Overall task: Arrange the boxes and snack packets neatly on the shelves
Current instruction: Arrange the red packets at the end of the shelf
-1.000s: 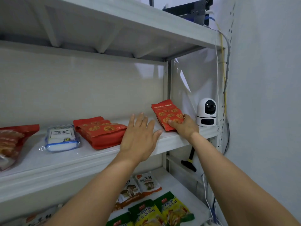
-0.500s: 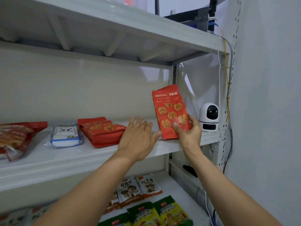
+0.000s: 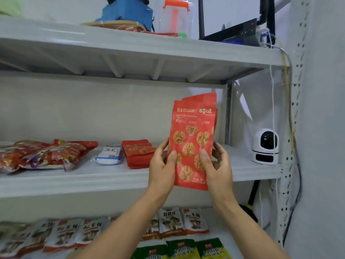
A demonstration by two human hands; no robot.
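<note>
— Well, in the head view, where is the red packet?
— Upright between both hands, in front of the middle shelf, not resting on it. The left hand grips its left edge with the thumb on the front. The right hand grips the right edge the same way. The top of a second packet peeks out behind it.
— So what could go wrong?
— The bag looks slick and soft. If one hand lets go to make room, the rear one could slide out and drop onto the mushroom packets below the hands.
— And setting it down?
— Stood upright beyond the fingers, it would likely topple, I'd guess. Laid on the red stack just left of the left hand, a careless shove could push that stack crooked. It could also nudge the white-and-blue pack further left.
— The right side?
— The white camera stands well right of the right hand, and a wide swing might knock it.
</note>
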